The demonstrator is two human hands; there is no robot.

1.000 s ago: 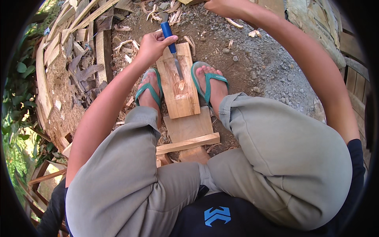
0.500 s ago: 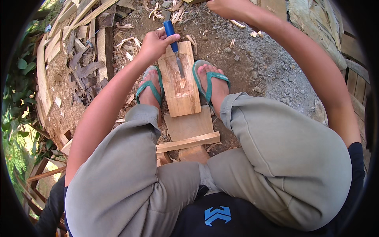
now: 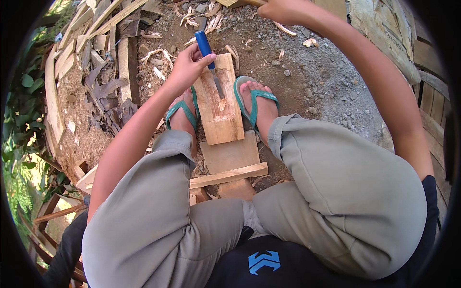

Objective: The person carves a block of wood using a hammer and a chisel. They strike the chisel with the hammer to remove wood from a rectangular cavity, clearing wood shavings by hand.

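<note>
Head view: right hand (image 3: pixel 281 9) cut off

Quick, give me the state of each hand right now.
Left hand: closed around the blue-handled steel chisel.
Right hand: at the top edge; grip cannot be told.

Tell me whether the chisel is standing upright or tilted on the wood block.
Tilted. The chisel slants from its blue handle in the left hand down to the blade tip in the carved hollow of the wood block.
</note>
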